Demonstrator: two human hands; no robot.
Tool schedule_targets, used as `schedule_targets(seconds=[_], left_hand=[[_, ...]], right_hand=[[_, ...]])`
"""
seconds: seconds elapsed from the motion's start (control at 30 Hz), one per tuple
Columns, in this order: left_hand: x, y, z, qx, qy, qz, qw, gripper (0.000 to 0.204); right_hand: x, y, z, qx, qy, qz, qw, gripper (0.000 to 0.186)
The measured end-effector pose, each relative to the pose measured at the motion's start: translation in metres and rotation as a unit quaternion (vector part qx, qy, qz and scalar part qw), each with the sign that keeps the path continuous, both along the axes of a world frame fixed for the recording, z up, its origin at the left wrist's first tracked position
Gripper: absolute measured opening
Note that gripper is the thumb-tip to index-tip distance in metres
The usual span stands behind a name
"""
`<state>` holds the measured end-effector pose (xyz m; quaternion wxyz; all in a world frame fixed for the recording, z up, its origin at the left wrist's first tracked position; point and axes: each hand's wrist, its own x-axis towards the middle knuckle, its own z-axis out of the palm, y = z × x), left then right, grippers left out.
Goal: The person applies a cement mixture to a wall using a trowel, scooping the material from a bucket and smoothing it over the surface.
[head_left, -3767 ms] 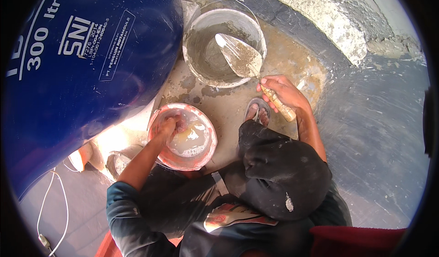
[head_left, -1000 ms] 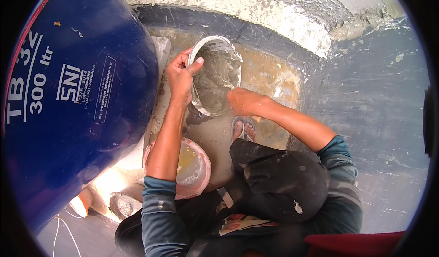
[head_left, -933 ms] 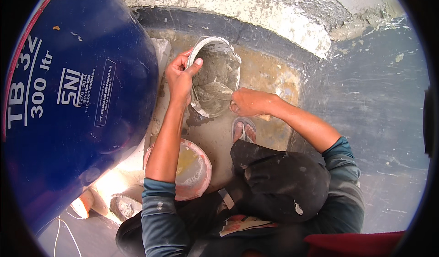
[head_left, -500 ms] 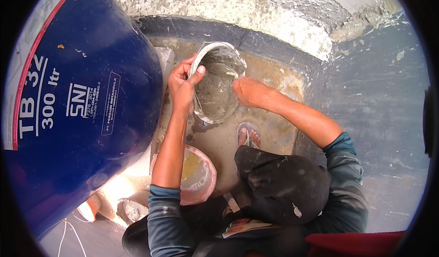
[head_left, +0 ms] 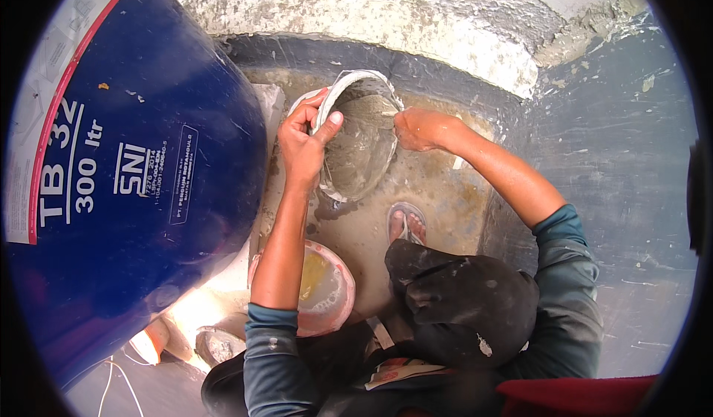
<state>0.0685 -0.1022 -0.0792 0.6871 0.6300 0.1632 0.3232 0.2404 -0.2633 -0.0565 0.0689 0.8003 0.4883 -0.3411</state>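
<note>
A round bucket point(head_left: 362, 181), its rim and inner wall smeared with grey wet cement, is tilted so that its mouth faces me. My left hand point(head_left: 306, 146) is closed on the left side of its rim, thumb over the edge and fingers outside. At the right rim, my right hand point(head_left: 425, 129) is shut in a fist around what looks like a trowel point(head_left: 375, 110). Its cement-coated blade reaches into the bucket, while the handle is mostly hidden in my fist.
A large blue tank point(head_left: 171, 120) fills the left side. Near my left forearm stands a pink bucket point(head_left: 347, 298) of cloudy water with something yellow in it. A grey wall point(head_left: 616, 157) rises on the right; rough plaster point(head_left: 371, 16) lies ahead. My sandalled foot point(head_left: 406, 222) is below the cement bucket.
My right fist has moved up and right, from inside the bucket's mouth to its right rim, drawing the trowel along. My left hand keeps its hold, shifted slightly right with the bucket.
</note>
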Motion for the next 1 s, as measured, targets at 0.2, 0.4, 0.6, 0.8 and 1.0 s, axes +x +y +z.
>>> schedule_targets(seconds=[0.2, 0.4, 0.6, 0.8, 1.0], left_hand=[[-0.001, -0.002, 0.014, -0.03, -0.023, -0.012, 0.999, 0.033], [-0.006, 0.001, 0.011, -0.078, -0.021, 0.0, 0.997, 0.029], [-0.01, 0.013, 0.005, -0.111, -0.029, 0.046, 0.992, 0.032], [-0.005, 0.019, 0.006, -0.146, -0.057, 0.087, 0.984, 0.033], [-0.008, 0.025, 0.002, -0.269, -0.107, 0.101, 0.952, 0.017]], right_hand=[[0.005, -0.032, -0.029, -0.006, 0.337, -0.191, 0.922, 0.034], [-0.026, -0.052, -0.048, 0.068, 0.519, -0.273, 0.807, 0.034], [-0.03, -0.053, -0.01, 0.15, 0.448, -0.262, 0.841, 0.034], [-0.023, -0.059, 0.015, 0.148, 0.415, -0.278, 0.853, 0.034], [-0.023, -0.065, 0.055, 0.143, 0.401, -0.272, 0.863, 0.036]])
